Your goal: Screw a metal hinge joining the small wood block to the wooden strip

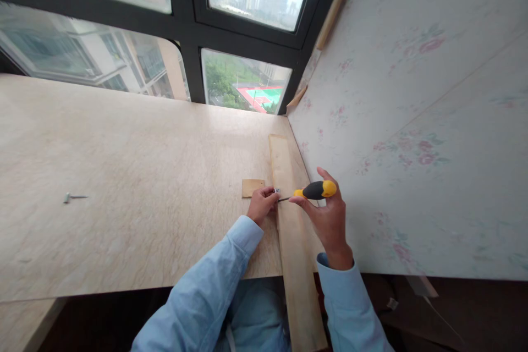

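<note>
White with pink flowers, the wall [445, 187] stands on the right. Beside it is the pale surface [132, 176]. Near the wall, a long board [296, 242] sticks out past the front edge. The right hand [328, 217] is half curled, with thumb and fingers around a yellow and black screwdriver [314, 191]. Its tip is by the board's left side. The left hand [261, 205] pinches a tiny metal bit [277, 191] there, nearly closed, just beside a wooden square [251, 187].
</note>
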Demonstrator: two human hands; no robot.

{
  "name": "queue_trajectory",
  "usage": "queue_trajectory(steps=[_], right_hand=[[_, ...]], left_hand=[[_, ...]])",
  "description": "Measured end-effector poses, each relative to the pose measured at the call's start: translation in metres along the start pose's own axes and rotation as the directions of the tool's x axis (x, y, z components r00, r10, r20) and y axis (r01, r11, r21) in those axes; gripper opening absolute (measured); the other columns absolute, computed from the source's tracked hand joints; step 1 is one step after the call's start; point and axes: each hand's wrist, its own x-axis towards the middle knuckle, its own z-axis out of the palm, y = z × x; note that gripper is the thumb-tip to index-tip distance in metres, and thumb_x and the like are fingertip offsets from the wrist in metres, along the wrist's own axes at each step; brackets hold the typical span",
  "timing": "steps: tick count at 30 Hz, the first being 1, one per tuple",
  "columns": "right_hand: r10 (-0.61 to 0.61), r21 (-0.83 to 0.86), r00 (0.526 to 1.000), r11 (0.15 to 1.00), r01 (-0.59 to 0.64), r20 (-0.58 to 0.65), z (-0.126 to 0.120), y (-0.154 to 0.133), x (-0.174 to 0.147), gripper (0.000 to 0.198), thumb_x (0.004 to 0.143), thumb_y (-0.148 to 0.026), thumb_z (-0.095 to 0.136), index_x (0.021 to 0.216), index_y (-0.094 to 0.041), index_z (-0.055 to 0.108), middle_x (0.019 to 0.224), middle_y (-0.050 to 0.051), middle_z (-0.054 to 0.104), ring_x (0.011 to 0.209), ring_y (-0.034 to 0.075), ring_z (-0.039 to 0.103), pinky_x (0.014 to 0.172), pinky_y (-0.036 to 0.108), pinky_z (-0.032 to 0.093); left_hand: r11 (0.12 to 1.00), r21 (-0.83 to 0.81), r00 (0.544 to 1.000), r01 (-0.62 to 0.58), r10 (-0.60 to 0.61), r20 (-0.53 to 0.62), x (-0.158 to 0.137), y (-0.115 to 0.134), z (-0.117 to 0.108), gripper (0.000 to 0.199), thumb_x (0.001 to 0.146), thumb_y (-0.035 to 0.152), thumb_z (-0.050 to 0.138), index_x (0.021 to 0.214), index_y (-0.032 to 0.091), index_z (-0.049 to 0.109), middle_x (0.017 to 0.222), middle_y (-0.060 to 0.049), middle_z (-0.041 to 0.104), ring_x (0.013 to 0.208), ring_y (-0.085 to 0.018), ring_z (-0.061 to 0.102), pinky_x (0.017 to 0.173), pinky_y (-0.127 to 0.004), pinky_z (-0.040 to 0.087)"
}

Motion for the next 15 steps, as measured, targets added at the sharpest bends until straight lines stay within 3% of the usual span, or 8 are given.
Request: queue_trajectory(steps=[3, 7, 10, 12, 15], right_hand=[[-0.023, -0.037, 0.999, 0.999, 0.021, -0.035, 0.002, -0.004, 0.002, 0.084, 0.066, -0.052, 0.081, 0.135, -0.022, 0.045, 0.123, 0.012, 0.063, 0.112, 0.029, 0.061, 0.101, 0.05, 0.047], [-0.054, 0.234, 0.975, 0.972, 0.002, 0.215, -0.004, -0.005, -0.005, 0.08, 0.085, -0.042, 0.067, 0.149, -0.031, 0.02, 0.138, 0.01, 0.054, 0.13, 0.023, 0.051, 0.11, 0.048, 0.04], [-0.054, 0.357, 0.947, 0.932, -0.066, 0.316, -0.01, -0.005, -0.01, 0.071, 0.092, -0.037, 0.058, 0.15, -0.034, 0.016, 0.142, 0.009, 0.052, 0.132, 0.021, 0.051, 0.108, 0.044, 0.044], [-0.018, 0.31, 0.955, 0.948, -0.078, 0.296, -0.011, -0.006, -0.01, 0.067, 0.093, -0.038, 0.057, 0.149, -0.032, 0.023, 0.13, 0.009, 0.062, 0.12, 0.021, 0.061, 0.103, 0.044, 0.048], [-0.005, 0.084, 0.992, 0.996, -0.006, 0.126, -0.006, -0.009, -0.005, 0.072, 0.081, -0.046, 0.071, 0.143, -0.026, 0.04, 0.125, 0.011, 0.065, 0.108, 0.026, 0.066, 0.097, 0.045, 0.052]], left_hand=[[1.0, -0.002, 1.0, 0.003, -0.003, 0.005, -0.001, 0.001, 0.0, 0.029, 0.062, 0.026, 0.075, 0.088, 0.013, 0.074, 0.077, -0.004, 0.071, 0.065, -0.014, 0.063, 0.05, -0.02, 0.045], [0.999, -0.032, 1.0, 0.016, -0.015, 0.016, 0.0, 0.0, 0.0, 0.03, 0.061, 0.026, 0.076, 0.088, 0.013, 0.073, 0.079, -0.005, 0.072, 0.065, -0.015, 0.063, 0.051, -0.021, 0.046], [1.0, -0.007, 1.0, 0.0, 0.0, 0.001, 0.003, -0.003, -0.001, 0.029, 0.061, 0.026, 0.076, 0.087, 0.013, 0.073, 0.073, -0.003, 0.07, 0.061, -0.013, 0.06, 0.048, -0.02, 0.042], [1.0, 0.009, 1.0, -0.011, 0.011, 0.007, 0.003, -0.004, -0.002, 0.029, 0.061, 0.026, 0.076, 0.086, 0.013, 0.073, 0.072, -0.003, 0.069, 0.059, -0.012, 0.059, 0.048, -0.019, 0.041], [0.999, 0.037, 1.0, -0.021, 0.02, 0.017, 0.003, -0.003, -0.002, 0.027, 0.061, 0.028, 0.076, 0.084, 0.013, 0.072, 0.072, -0.003, 0.069, 0.059, -0.012, 0.058, 0.048, -0.02, 0.041]])
